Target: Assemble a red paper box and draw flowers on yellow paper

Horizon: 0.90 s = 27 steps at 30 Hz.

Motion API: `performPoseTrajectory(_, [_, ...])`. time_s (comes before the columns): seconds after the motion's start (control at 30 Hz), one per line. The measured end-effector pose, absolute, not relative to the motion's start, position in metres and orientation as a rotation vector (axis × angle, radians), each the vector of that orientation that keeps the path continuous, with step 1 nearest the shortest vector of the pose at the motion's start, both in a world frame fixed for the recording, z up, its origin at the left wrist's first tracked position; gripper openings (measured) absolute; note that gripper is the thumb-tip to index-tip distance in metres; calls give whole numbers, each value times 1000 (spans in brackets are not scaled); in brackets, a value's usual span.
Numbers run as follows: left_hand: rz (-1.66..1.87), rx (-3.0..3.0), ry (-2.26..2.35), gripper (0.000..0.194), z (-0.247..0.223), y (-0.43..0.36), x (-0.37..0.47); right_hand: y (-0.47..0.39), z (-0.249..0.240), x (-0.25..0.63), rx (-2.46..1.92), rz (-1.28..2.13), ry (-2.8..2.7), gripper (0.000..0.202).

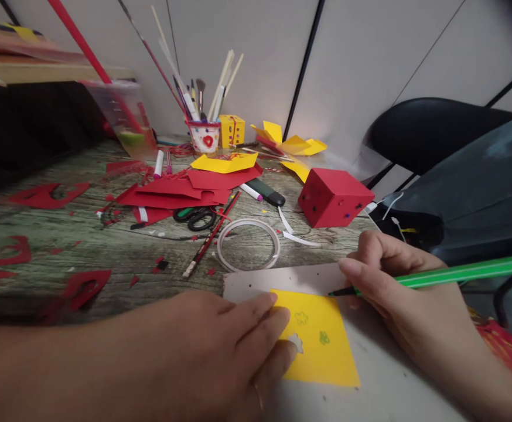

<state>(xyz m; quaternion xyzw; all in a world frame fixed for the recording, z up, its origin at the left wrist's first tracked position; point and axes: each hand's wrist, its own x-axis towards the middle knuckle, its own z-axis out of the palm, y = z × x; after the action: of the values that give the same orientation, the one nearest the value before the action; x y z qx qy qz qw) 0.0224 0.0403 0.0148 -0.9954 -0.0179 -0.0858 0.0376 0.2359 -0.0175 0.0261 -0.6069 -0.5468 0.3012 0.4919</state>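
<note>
A square of yellow paper (326, 369) lies on a pale board (370, 387) at the front. It carries two small green flower outlines and a flower-shaped cut-out. My left hand (234, 346) rests flat along the paper's left side, fingers stretched out and pressing on it, so it is open. Pinched between the fingers of my right hand (405, 310) is a green felt-tip pen (467, 272) with a white stripe. Its dark tip is near the paper's top right corner; whether it touches the paper, I cannot tell.
Behind the board lie a tape roll (248, 244), a pencil (212, 234), black-handled scissors (197, 217), red paper pieces (181, 193) and a dark cutter (267, 192). A red paper box (335, 198) stands right, a brush cup (204, 138) and plastic cup (124, 117) farther back.
</note>
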Motion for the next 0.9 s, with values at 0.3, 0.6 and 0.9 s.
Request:
performPoseTrajectory(0.3, [-559, -2829, -160, 34, -2, 26, 25, -15, 38, 235, -1553, 657, -1359, 15])
performPoseTrajectory(0.6, [-740, -2801, -239, 36, 7, 25, 28, -17, 46, 255, -1544, 206, -1478, 28])
performPoseTrajectory(0.9, [-707, -2777, -349, 29, -9, 11, 30, -26, 46, 241, -1242, 202, -1389, 38])
